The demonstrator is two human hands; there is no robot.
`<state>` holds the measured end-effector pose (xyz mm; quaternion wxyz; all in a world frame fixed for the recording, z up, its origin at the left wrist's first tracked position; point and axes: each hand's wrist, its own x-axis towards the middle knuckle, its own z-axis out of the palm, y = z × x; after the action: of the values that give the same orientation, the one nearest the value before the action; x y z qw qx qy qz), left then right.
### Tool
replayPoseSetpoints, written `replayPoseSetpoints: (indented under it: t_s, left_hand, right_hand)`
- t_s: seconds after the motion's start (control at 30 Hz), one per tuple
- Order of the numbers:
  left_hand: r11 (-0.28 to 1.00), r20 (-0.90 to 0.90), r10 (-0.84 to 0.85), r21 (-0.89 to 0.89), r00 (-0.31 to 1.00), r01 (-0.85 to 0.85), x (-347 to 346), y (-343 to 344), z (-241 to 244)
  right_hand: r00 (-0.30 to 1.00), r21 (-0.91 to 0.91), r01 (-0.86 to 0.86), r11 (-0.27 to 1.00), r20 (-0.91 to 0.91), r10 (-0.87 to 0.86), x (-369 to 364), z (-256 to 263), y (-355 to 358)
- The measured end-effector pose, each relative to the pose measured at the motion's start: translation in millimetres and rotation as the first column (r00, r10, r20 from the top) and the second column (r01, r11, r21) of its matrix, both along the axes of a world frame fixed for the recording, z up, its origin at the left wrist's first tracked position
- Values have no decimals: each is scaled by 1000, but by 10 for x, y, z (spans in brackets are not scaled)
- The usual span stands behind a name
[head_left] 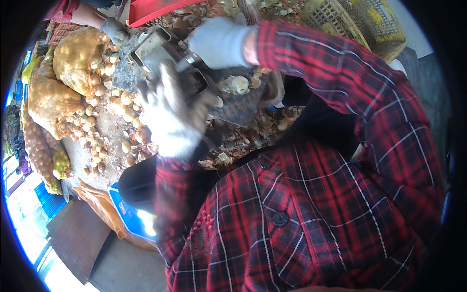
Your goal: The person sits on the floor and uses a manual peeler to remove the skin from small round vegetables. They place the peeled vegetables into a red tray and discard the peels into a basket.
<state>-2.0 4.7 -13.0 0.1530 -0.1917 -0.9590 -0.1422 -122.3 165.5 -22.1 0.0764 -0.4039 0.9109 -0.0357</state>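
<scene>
My right hand [220, 43], in a pale work glove, is closed around the handle of what looks like a small knife [189, 61]. Its short metal part points towards my left hand [175, 116], which is in a white glove and blurred by motion. Whether the left fingers hold anything is hidden by the blur. Both hands are over a dark metal frame [155, 43] on a worn sheet-metal board [240, 109]. A pale, partly peeled onion [239, 84] lies on the board, to the right of my left hand.
Another person's gloved hand [116, 31] is at the board's far left edge. Mesh sacks of onions [74, 58], loose onions [89, 124] and onion skins [266, 127] lie around. A red tray [153, 11], yellow plastic crates [335, 25] and a blue container [127, 213] stand nearby.
</scene>
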Motion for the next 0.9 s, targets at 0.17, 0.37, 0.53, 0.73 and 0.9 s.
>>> replayPoseSetpoints:
  t_s: [0.17, 0.37, 0.53, 0.73, 0.9]
  left_hand:
    - [999, -65, -7, 48, 998, 10, 50, 105, -21]
    - [999, -5, 34, 13, 999, -34, 92, 9, -1]
    - [993, -55, -67, 90, 996, 72, -91, -7, 12]
    - [998, 47, 0, 66, 999, -3, -34, -21, 81]
    - [987, 71, -74, 149, 995, 63, 574, 154, 226]
  right_hand:
    - [997, -62, 51, 997, -59, -54, -3, -85, 133]
    - [1000, -18, 19, 1000, 16, -19, 69, 30, 6]
    - [996, -62, 32, 998, -78, -37, -60, 32, 90]
    - [999, 94, 44, 995, -25, -41, 6, 203, 16]
    - [955, 368, -160, 916, 292, 49, 393, 649, 306]
